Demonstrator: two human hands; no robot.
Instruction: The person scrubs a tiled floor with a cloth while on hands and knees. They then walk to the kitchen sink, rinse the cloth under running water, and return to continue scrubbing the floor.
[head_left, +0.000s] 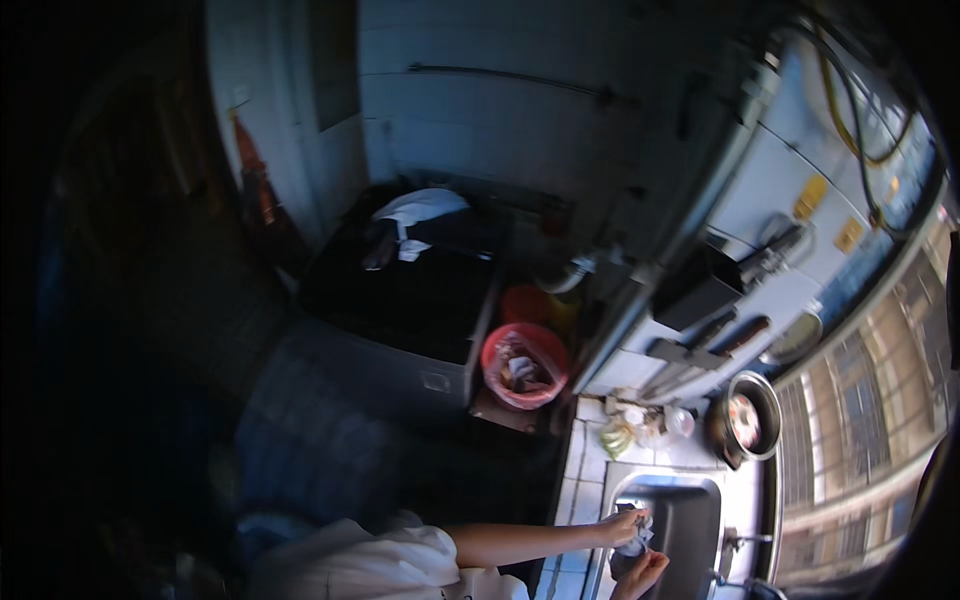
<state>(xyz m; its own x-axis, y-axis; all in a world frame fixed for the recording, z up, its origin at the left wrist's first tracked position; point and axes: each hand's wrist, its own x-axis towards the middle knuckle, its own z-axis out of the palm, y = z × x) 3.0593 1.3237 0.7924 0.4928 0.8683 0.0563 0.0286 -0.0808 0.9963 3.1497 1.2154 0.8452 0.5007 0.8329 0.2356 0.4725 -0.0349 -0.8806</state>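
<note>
A stainless-steel sink (686, 517) lies before me, set in a white-tiled counter. My left hand (621, 526) is over its near side, with the fingers closed on a crumpled grey cloth (636, 541). Just below it in the picture, my right hand (643, 576) grips the lower part of the same cloth. The cloth looks bunched and hangs between the two hands. Its exact kind is too small to tell. The right forearm is mostly cut off by the picture's lower edge.
Metal taps (742, 538) stand at the sink's far side. A metal pot (769, 420) and a clear plastic bag (679, 424) sit on the counter to the left. Knives (742, 336) hang on the wall rack. A red lined bin (525, 367) holds refuse.
</note>
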